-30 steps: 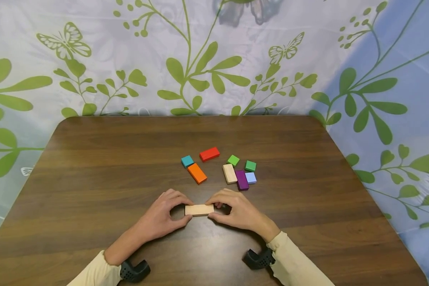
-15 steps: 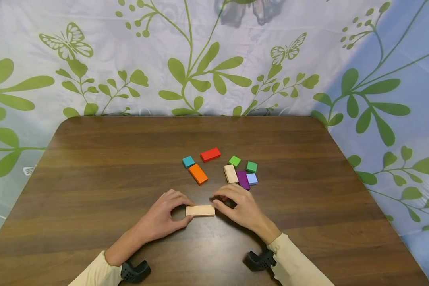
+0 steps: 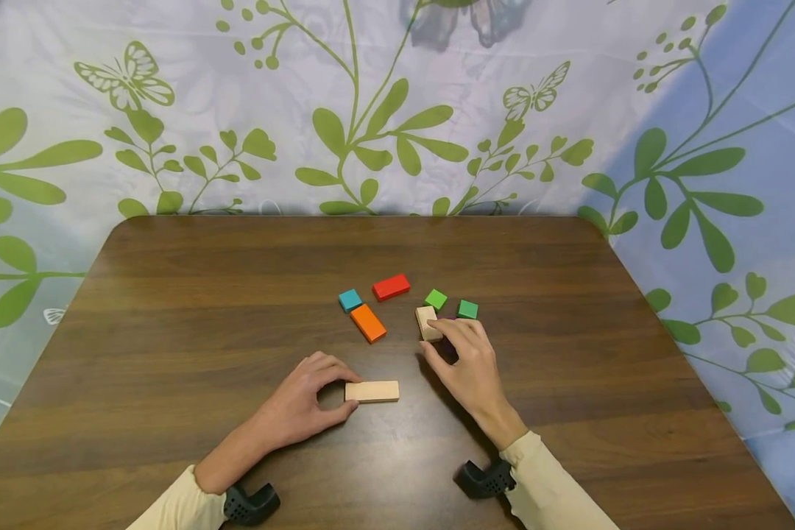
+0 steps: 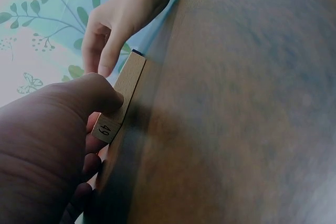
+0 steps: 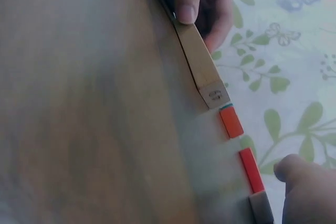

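My left hand (image 3: 302, 401) pinches the left end of a long plain wooden block (image 3: 374, 391) that lies on the table. In the left wrist view its thumb presses the block's side, and the near end face carries handwritten digits. My right hand (image 3: 469, 364) is over the right-hand group of blocks, thumb and fingers spread apart. Its fingertips are at the lower right of a shorter beige block (image 3: 425, 318); whether they touch it I cannot tell. The thumb stands clear of the blocks in the right wrist view. The purple block is mostly hidden under this hand, and the light blue one fully.
Beyond the hands lie a red block (image 3: 391, 287), an orange block (image 3: 368, 323) and a small teal block (image 3: 350, 299). A light green cube (image 3: 436, 299) and a darker green cube (image 3: 467, 309) sit behind the right hand. A leaf-patterned cloth (image 3: 238, 96) hangs behind the table.
My right hand has let go of the long wooden block's right end and moved away and to the right, over the beige and purple blocks. The left hand keeps its grip in place.
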Demonstrator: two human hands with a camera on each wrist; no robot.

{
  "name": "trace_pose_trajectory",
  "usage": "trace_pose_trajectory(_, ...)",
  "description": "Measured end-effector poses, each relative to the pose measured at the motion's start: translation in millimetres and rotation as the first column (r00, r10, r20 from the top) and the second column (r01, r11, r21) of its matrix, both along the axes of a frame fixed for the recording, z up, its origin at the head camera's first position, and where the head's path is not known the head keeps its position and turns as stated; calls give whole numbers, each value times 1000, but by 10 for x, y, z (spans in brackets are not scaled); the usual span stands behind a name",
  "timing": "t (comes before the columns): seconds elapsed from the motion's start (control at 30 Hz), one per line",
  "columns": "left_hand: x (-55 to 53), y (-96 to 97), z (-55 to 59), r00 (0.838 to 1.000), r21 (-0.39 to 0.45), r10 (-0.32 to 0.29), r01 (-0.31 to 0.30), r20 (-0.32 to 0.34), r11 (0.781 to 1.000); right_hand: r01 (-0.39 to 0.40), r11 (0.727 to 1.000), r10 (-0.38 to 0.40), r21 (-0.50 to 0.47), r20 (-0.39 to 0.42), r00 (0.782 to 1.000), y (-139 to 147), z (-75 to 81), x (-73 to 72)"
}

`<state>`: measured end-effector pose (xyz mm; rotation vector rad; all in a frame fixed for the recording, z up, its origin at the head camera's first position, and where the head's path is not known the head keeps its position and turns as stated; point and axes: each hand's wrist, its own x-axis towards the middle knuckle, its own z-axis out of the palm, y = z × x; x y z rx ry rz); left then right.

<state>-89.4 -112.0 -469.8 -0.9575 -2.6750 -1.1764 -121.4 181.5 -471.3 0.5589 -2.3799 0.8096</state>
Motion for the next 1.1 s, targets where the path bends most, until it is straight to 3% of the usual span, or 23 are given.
trace_pose_trajectory(0.17, -2, 2, -5, 1000, 3, 0, 0, -1, 1000, 49, 997, -51, 52, 46, 998, 34, -5, -5)
trace_pose_trajectory(0.5, -7, 3, 2, 1000, -3, 5, -5, 3, 1000, 53, 991, -63, 119, 80, 995, 39, 11, -15)
trace_pose_trajectory(1.1, -6, 6, 13, 1000, -8, 7, -7, -7, 1000, 56, 987, -66, 152, 60, 996, 32, 7, -1)
